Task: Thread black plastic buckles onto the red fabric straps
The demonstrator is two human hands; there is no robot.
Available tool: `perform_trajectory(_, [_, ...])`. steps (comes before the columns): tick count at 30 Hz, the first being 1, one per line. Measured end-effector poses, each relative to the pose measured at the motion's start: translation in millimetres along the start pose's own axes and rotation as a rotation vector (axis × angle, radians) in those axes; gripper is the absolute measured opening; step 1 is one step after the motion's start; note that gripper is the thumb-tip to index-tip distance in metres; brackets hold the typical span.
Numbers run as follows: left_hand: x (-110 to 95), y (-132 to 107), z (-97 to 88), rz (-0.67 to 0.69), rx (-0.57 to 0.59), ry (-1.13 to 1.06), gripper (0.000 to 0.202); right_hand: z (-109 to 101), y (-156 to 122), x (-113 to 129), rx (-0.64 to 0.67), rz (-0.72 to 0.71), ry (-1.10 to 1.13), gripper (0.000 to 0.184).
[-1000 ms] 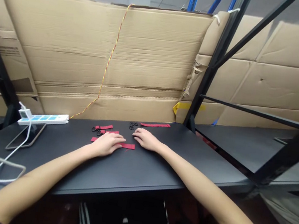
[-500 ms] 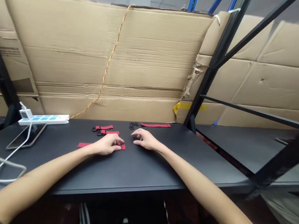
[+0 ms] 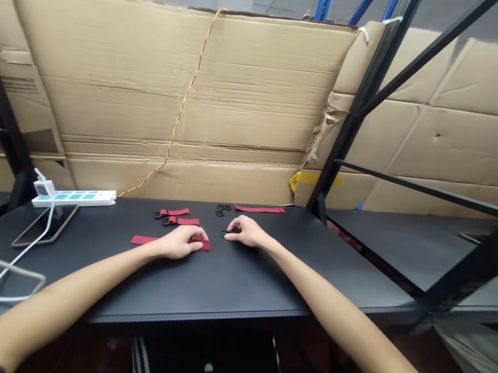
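Note:
My left hand (image 3: 182, 242) is closed on a red webbing strap (image 3: 143, 240), which lies along the dark table; the hand covers its middle. To the right, my right hand (image 3: 246, 232) pinches a small black buckle (image 3: 224, 233), partly hidden by the fingers, just above or on the tabletop. Behind my left hand lie two red straps with black rings, one strap (image 3: 175, 211) farther back and the other strap (image 3: 185, 221) nearer. Several black buckles (image 3: 221, 210) sit beyond my right hand, beside another flat red strap (image 3: 259, 208).
On the left, a white power strip (image 3: 83, 198) with a plugged-in charger and white cable (image 3: 24, 252) stands by a phone (image 3: 55, 232). Cardboard (image 3: 251, 106) walls off the back, with a yellow-red cord (image 3: 184, 102) hanging down it. A black rack post (image 3: 351, 127) rises at right.
My right hand has shifted slightly right, and the black buckle at its fingertips shows more plainly. My left hand stays on the strap almost unmoved.

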State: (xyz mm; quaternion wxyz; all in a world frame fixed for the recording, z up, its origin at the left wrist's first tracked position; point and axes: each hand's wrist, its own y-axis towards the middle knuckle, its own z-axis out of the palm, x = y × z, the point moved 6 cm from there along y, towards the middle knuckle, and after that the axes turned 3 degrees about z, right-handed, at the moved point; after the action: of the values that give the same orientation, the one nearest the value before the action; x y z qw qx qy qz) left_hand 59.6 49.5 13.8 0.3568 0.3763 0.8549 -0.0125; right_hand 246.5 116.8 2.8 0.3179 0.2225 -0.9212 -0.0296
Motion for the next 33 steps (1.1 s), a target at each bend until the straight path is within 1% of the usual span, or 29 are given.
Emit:
perform_trajectory(2, [0, 0, 0.9, -0.011, 0.005, 0.026, 0.020, 1, 1, 0, 0.000, 0.001, 0.038, 0.023])
perform_trajectory(4, [0, 0, 1.6, -0.037, 0.008, 0.045, 0.022, 2, 1, 2, -0.026, -0.010, 0.071, 0.022])
perform_trajectory(6, [1, 1, 0.4, -0.062, -0.017, 0.050, 0.024, 4, -1, 6, -0.046, -0.040, 0.167, 0.022])
perform_trajectory(8, [3, 2, -2.5, -0.075, -0.070, 0.054, 0.025, 8, -3, 12, -0.014, -0.053, 0.374, 0.024])
perform_trajectory(11, [6, 2, -6.2, -0.088, -0.136, 0.042, 0.025, 17, -9, 23, 0.105, -0.037, 0.767, 0.032])
perform_trajectory(12, [7, 3, -6.6, -0.091, -0.147, 0.032, 0.025, 19, -11, 26, 0.138, -0.033, 0.865, 0.034])
perform_trajectory(14, [9, 3, -6.7, -0.091, -0.157, 0.004, 0.025, 23, -14, 32, 0.190, -0.028, 0.974, 0.035])
perform_trajectory(16, [8, 3, -5.8, -0.077, -0.153, -0.033, 0.026, 26, -16, 36, 0.229, -0.022, 0.984, 0.036])
perform_trajectory(19, [4, 3, -3.8, -0.045, -0.140, -0.107, 0.026, 28, -19, 38, 0.260, -0.025, 0.912, 0.037])
perform_trajectory(22, [1, 4, -2.3, -0.024, -0.128, -0.185, 0.026, 26, -21, 41, 0.284, -0.038, 0.862, 0.036])
perform_trajectory(26, [0, 4, -3.1, -0.015, -0.135, -0.279, 0.027, 23, -23, 43, 0.305, -0.041, 0.864, 0.033])
perform_trajectory(29, [-1, 4, -2.5, -0.020, -0.126, -0.304, 0.028, 22, -23, 43, 0.313, -0.037, 0.848, 0.031])
perform_trajectory(33, [-5, 3, 3.0, -0.020, -0.093, -0.333, 0.029, 25, -24, 45, 0.358, -0.063, 0.826, 0.029])
